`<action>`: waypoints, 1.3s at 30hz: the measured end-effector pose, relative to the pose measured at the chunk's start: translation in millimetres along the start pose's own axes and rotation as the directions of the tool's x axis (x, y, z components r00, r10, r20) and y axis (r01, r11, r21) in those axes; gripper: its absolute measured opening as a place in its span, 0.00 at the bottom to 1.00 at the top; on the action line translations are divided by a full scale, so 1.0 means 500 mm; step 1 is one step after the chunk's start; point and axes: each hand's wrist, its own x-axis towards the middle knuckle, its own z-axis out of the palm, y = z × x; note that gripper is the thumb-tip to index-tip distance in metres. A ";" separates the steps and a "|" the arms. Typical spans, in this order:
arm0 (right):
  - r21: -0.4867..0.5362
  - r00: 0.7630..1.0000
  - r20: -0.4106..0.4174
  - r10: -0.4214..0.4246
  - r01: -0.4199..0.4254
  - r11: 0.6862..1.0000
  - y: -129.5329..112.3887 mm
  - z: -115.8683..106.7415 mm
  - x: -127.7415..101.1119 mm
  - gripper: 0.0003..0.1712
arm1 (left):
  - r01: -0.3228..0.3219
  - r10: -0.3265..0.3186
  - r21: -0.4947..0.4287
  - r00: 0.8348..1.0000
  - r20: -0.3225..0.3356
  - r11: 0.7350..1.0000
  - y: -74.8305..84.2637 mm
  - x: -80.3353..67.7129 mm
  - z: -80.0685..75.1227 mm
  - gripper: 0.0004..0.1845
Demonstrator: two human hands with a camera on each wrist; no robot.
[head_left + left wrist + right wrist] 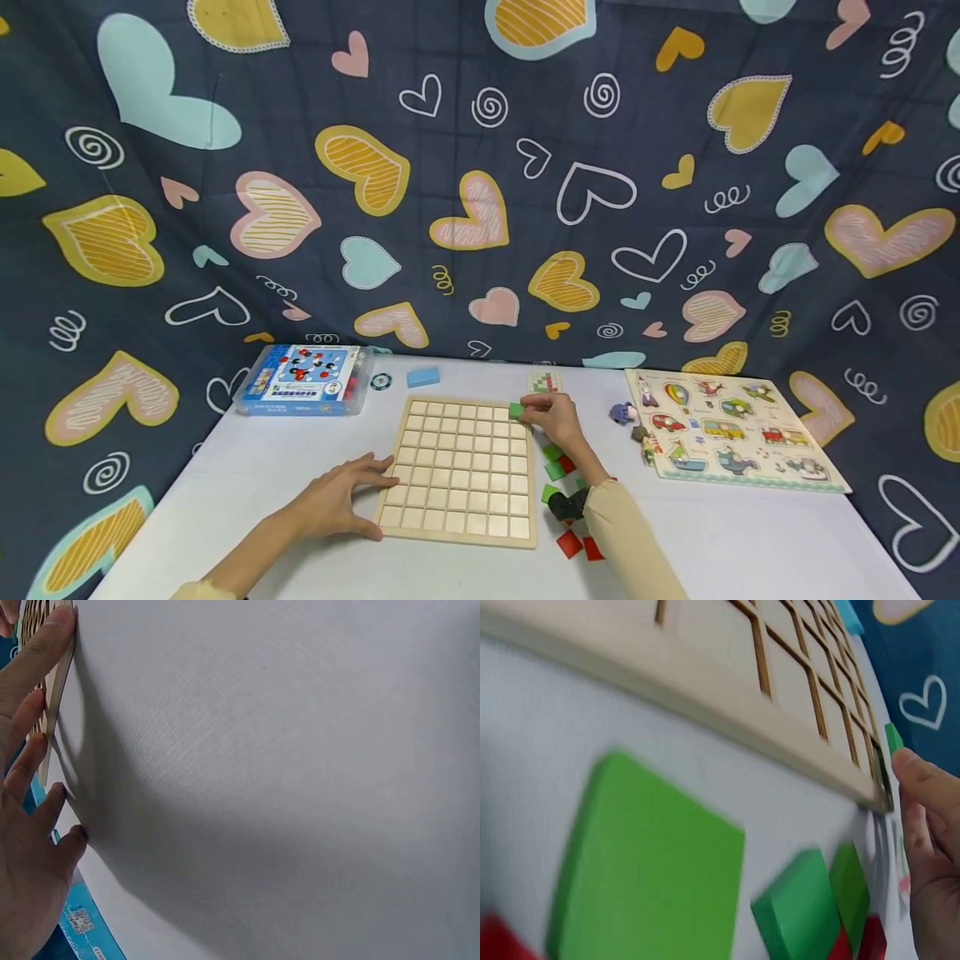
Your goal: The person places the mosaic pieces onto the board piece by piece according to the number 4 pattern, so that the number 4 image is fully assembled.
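A square wooden grid board (462,479) lies flat on the white table in the head view. My right hand (555,419) pinches a green tile (516,411) at the board's far right corner cell; the right wrist view shows that tile (893,739) between thumb and fingers. At the board's left side is my left hand (337,496), fingers spread, with the thumb at the near left corner. In the left wrist view, the thumb (49,645) rests along the board's wooden edge. Loose green tiles (555,470) and red tiles (568,544) lie right of the board, partly hidden by my right forearm.
Behind the board lie a small pattern card (543,382), a blue block (423,377) and a round chip (381,382). A plastic box (303,381) stands at the back left. On the right are a picture puzzle board (731,429) and small figures (622,413). A heart-print curtain hangs behind.
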 end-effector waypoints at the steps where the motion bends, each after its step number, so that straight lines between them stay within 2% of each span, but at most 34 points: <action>1: 0.005 1.000 0.009 -0.013 0.013 1.000 -0.003 0.006 0.000 0.12 | -0.001 0.001 0.001 1.000 -0.001 1.000 0.000 -0.001 0.000 0.39; 8: 0.030 0.994 0.048 -0.102 0.101 0.994 -0.023 0.039 0.004 0.13 | 0.012 -0.012 0.005 1.000 0.006 1.000 0.000 -0.002 -0.001 0.39; 18: 0.005 0.986 0.089 -0.140 0.140 0.990 -0.035 0.072 0.010 0.11 | 0.023 -0.022 -0.008 1.000 0.016 1.000 -0.003 0.000 -0.003 0.39; 24: -0.006 0.990 0.081 -0.117 0.118 0.993 -0.034 0.085 0.013 0.10 | 0.035 -0.035 -0.014 0.999 0.025 0.999 -0.002 -0.001 -0.002 0.39; 30: 0.011 0.990 0.081 -0.115 0.114 0.993 -0.040 0.086 0.012 0.12 | 0.012 -0.012 -0.024 0.999 0.035 1.000 0.001 0.003 -0.004 0.40; 36: 0.029 0.990 0.109 -0.085 0.082 0.996 -0.048 0.078 0.009 0.11 | 0.022 -0.021 -0.017 0.999 0.035 1.000 0.000 0.001 -0.005 0.40; 39: 0.079 0.990 0.124 -0.066 0.057 0.995 -0.047 0.062 0.002 0.12 | 0.028 -0.028 -0.016 0.999 0.035 0.999 0.000 0.003 -0.004 0.40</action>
